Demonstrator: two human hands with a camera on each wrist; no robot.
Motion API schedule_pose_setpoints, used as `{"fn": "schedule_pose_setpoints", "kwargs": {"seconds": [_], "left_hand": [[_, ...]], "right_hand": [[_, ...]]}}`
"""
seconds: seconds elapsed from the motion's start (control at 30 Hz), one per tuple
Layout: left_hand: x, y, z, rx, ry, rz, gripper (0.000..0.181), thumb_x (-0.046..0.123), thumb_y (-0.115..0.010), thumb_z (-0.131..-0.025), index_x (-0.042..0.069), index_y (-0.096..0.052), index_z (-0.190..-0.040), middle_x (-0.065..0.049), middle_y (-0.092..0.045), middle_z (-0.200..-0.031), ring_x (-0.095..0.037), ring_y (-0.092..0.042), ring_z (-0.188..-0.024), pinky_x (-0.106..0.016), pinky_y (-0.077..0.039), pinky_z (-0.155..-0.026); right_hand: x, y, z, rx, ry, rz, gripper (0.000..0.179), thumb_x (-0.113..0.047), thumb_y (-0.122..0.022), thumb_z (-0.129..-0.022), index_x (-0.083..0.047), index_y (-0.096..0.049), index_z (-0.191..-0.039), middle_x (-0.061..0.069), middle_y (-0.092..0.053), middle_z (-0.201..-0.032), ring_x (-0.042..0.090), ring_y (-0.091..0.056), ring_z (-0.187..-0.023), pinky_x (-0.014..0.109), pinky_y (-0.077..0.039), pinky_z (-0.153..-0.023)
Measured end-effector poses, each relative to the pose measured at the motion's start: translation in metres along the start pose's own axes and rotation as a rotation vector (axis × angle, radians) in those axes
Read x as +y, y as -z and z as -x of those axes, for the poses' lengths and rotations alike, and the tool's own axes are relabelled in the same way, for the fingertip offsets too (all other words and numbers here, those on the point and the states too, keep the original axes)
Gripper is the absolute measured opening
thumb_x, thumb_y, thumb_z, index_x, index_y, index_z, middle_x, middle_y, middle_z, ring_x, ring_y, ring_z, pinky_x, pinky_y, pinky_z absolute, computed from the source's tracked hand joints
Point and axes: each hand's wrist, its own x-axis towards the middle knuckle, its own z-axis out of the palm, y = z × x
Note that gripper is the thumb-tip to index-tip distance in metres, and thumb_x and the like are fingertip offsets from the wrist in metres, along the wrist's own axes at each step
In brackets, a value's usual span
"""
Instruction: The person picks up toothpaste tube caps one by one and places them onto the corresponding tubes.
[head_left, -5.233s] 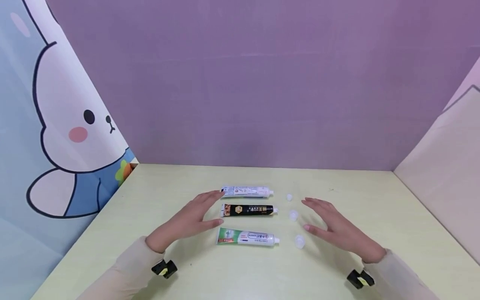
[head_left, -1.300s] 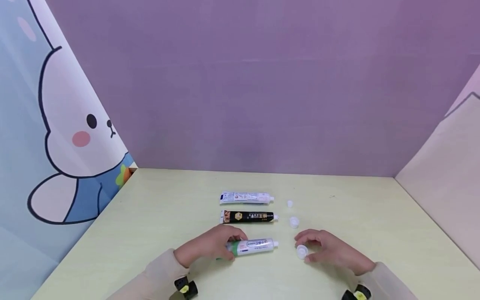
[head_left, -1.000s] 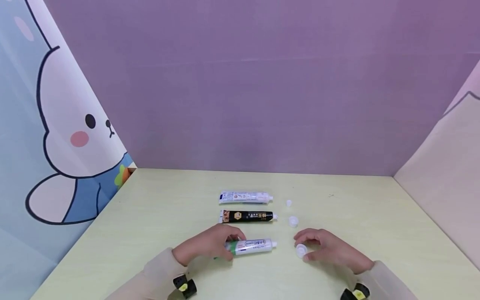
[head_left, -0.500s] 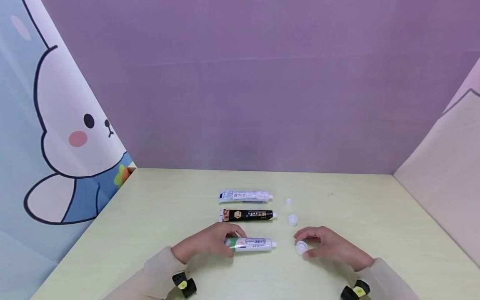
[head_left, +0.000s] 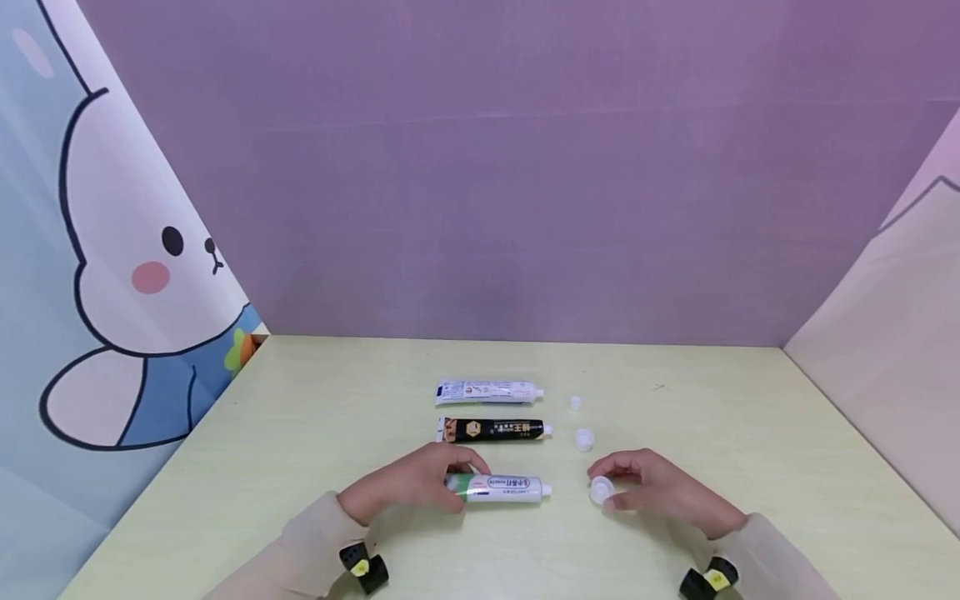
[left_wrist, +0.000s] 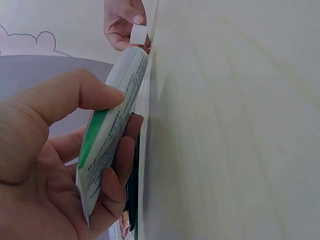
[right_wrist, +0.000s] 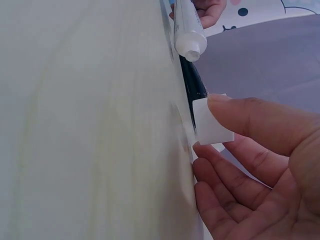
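My left hand (head_left: 427,477) grips the crimped end of a green and white toothpaste tube (head_left: 506,488), thumb on one side and fingers curled beneath in the left wrist view. The tube's uncapped nozzle (right_wrist: 192,52) points right, toward my other hand. My right hand (head_left: 654,490) pinches a white cap (right_wrist: 212,122) between thumb and fingers, a short gap away from the nozzle. In the head view the cap's round face shows upward. Behind the held tube lie a black toothpaste tube (head_left: 495,430) and a pale lavender-white toothpaste tube (head_left: 489,392), nozzles to the right.
Two more white caps lie right of the far tubes: a mid-sized cap (head_left: 584,439) by the black one and a small cap (head_left: 575,402) by the pale one. A purple backdrop (head_left: 495,183) rises behind the pale wooden table (head_left: 337,392).
From lying flat with both hands spread beside the things, the green and white tube has come into my left hand's grip and the nearest cap into my right hand's. Over the last second they barely move.
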Motion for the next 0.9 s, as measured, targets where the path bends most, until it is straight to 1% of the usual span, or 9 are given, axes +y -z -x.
{"fn": "schedule_pose_setpoints", "kwargs": {"seconds": [0.13,0.27,0.47,0.57,0.67,0.73,0.9], "left_hand": [[0.001,0.002,0.000,0.001,-0.016,0.000,0.046,-0.002,-0.070,-0.065,0.017,-0.066,-0.107,0.006,-0.062,-0.095,-0.010,-0.052,-0.082,-0.023,-0.041,-0.070],[0.002,0.004,-0.001,0.004,-0.046,-0.001,0.046,-0.004,-0.069,-0.066,0.014,-0.065,-0.108,0.004,-0.063,-0.095,-0.011,-0.052,-0.083,-0.023,-0.041,-0.070],[0.005,0.009,-0.003,0.005,-0.056,0.000,0.044,-0.002,-0.068,-0.070,0.016,-0.064,-0.109,0.006,-0.062,-0.096,-0.010,-0.052,-0.082,-0.023,-0.042,-0.069],[0.008,0.011,-0.005,0.016,-0.070,-0.027,0.043,0.000,-0.069,-0.071,0.017,-0.064,-0.110,0.007,-0.062,-0.095,-0.010,-0.051,-0.081,-0.022,-0.040,-0.067],[0.010,0.012,-0.006,0.025,-0.082,-0.036,0.042,0.001,-0.069,-0.072,0.017,-0.064,-0.111,0.007,-0.061,-0.094,-0.009,-0.050,-0.078,-0.021,-0.039,-0.065],[0.010,0.013,-0.007,0.032,-0.090,-0.037,0.041,0.003,-0.069,-0.073,0.018,-0.064,-0.111,0.008,-0.061,-0.094,-0.009,-0.049,-0.077,-0.021,-0.039,-0.063],[0.009,0.016,-0.007,0.056,-0.107,-0.026,0.036,0.008,-0.071,-0.076,0.019,-0.065,-0.111,0.007,-0.061,-0.092,-0.009,-0.050,-0.075,-0.021,-0.040,-0.061]], "right_hand": [[0.001,0.000,-0.001,0.011,-0.013,-0.007,0.031,-0.010,-0.070,-0.083,0.002,-0.062,-0.111,0.016,-0.062,-0.112,0.006,-0.059,-0.095,0.019,-0.048,-0.081],[0.003,0.001,-0.001,0.027,-0.012,-0.022,0.030,-0.010,-0.069,-0.084,0.003,-0.063,-0.109,0.013,-0.064,-0.105,0.008,-0.060,-0.092,0.021,-0.049,-0.079],[0.004,0.003,-0.002,0.018,-0.004,-0.063,0.026,-0.006,-0.067,-0.084,0.007,-0.061,-0.106,0.015,-0.064,-0.101,0.009,-0.061,-0.090,0.021,-0.049,-0.077],[0.005,0.003,-0.003,0.011,0.013,-0.061,0.026,-0.006,-0.067,-0.084,0.008,-0.060,-0.105,0.015,-0.063,-0.100,0.009,-0.060,-0.089,0.021,-0.049,-0.077],[0.005,0.003,-0.003,0.006,0.023,-0.050,0.025,-0.003,-0.066,-0.084,0.007,-0.060,-0.105,0.014,-0.063,-0.099,0.006,-0.060,-0.088,0.021,-0.049,-0.077],[0.003,0.004,-0.004,0.005,0.025,-0.053,0.023,-0.001,-0.065,-0.084,0.007,-0.060,-0.105,0.016,-0.063,-0.100,0.005,-0.060,-0.087,0.022,-0.050,-0.076],[-0.001,0.006,-0.007,0.006,0.035,-0.078,0.024,-0.002,-0.065,-0.085,0.007,-0.060,-0.107,0.017,-0.062,-0.101,0.009,-0.061,-0.089,0.023,-0.051,-0.076]]}}
